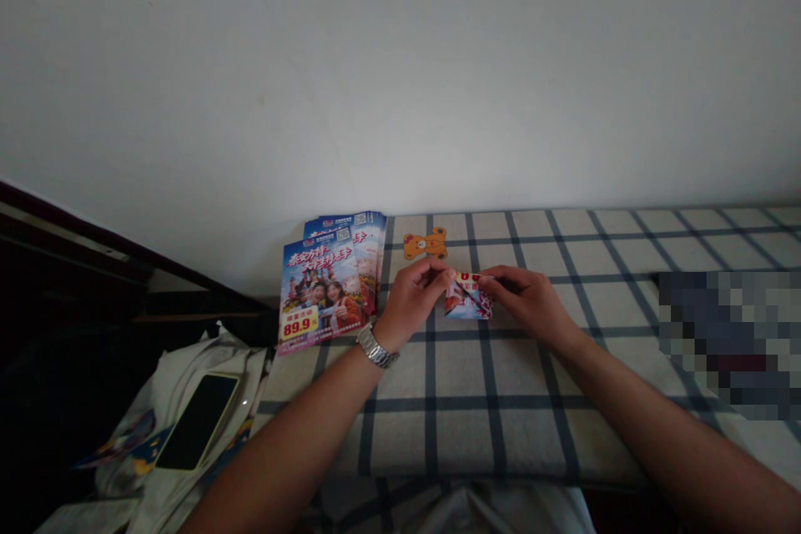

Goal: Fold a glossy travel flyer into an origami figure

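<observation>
Head view, looking down on a bench (531, 442) covered in pale cloth with dark checks, set against a white wall (400, 75). Near the middle, on the wearer's side of a cartoon bear (425, 244), shows a small folded leaflet (468, 300), brightly printed, held between two bare hands. Grasps its upper left corner between thumb and fingers of the left hand (418, 294); grasps its upper right side with a similar pinch of the right hand (524, 300). Wears a silver watch (377, 348) on the left wrist.

Appears to be partway through folding, judging by a dark slanting line across the printed face, perhaps the edge of a flap. Seems to call next for a steady pinch on both sides and even pressure along the crease. Points a yellow-and-red edge toward the wall and the opposite edge toward the wearer. Looks nearly square, with no clear long axis; cannot tell whether resting on the cloth or slightly lifted.

Just left of the left hand, shows a stack of leaflets (329, 288), unfolded, tops toward the wall, long axes running from wall to wearer at a slight slant. Lower left, shows a phone (198, 424) lying on crumpled pale material (178, 363).
</observation>
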The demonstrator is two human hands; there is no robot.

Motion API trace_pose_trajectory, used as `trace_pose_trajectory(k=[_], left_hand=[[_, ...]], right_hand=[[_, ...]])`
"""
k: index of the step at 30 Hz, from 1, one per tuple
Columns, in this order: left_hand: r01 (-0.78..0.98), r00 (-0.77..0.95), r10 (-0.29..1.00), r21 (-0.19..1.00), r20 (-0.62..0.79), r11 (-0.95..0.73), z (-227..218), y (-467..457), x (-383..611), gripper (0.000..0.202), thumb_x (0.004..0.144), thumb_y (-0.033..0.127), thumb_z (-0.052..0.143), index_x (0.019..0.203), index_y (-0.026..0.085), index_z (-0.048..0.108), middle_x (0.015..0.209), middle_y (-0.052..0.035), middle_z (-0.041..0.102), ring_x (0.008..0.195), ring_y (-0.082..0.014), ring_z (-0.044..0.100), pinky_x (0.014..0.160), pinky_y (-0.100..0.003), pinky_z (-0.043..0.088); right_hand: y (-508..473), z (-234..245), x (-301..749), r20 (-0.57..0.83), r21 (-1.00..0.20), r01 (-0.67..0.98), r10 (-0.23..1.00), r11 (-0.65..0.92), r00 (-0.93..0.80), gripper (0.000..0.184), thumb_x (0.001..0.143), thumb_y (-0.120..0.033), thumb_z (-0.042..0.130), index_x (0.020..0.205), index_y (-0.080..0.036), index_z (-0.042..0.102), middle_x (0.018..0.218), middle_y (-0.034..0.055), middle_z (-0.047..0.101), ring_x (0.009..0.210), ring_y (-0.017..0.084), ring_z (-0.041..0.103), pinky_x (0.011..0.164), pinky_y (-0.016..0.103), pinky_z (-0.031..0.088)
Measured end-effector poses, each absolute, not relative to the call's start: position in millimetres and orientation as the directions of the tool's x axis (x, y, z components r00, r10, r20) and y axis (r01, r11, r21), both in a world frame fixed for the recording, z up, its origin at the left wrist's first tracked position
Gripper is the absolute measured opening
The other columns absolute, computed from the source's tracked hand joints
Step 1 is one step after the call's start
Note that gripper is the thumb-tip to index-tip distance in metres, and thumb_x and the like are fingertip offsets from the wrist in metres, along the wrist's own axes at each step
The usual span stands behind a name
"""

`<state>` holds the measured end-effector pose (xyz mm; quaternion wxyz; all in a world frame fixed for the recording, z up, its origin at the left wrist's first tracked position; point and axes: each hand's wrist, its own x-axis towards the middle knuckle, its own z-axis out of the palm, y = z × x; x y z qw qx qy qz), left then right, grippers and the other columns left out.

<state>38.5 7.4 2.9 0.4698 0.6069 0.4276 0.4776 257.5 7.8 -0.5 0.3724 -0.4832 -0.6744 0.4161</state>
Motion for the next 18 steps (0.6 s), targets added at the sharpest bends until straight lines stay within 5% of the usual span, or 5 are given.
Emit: trace_pose_trajectory(k=[10, 18], left_hand=[[0.229, 0.324, 0.924, 0.931, 0.202, -0.284, 1.1, 5.6, 38.1, 0.017, 0.098, 0.035, 0.064, 0.097, 0.018, 0.068, 0.091, -0.0030, 0.070, 0.084, -0.0162, 0.065, 0.076, -0.026, 0.049], [0.282, 0.290, 0.941, 0.924, 0.175, -0.259, 0.4, 4.6, 39.2, 0.016, 0.096, 0.033, 0.066, 0.094, 0.017, 0.068, 0.091, -0.0033, 0.071, 0.083, -0.0164, 0.065, 0.077, -0.027, 0.050]], right_hand=[[7.5, -1.8, 260.5, 0.083, -0.866, 0.440, 0.935, 0.240, -0.346, 0.032, 0.096, -0.049, 0.063, 0.099, -0.023, 0.080, 0.089, 0.0031, 0.080, 0.076, 0.021, 0.069, 0.064, 0.031, 0.049], [8.9, -1.6, 256.6, 0.050, -0.922, 0.338, 0.921, 0.192, -0.387, 0.030, 0.096, -0.047, 0.064, 0.103, -0.022, 0.077, 0.095, 0.0035, 0.079, 0.084, 0.021, 0.070, 0.073, 0.031, 0.052]])
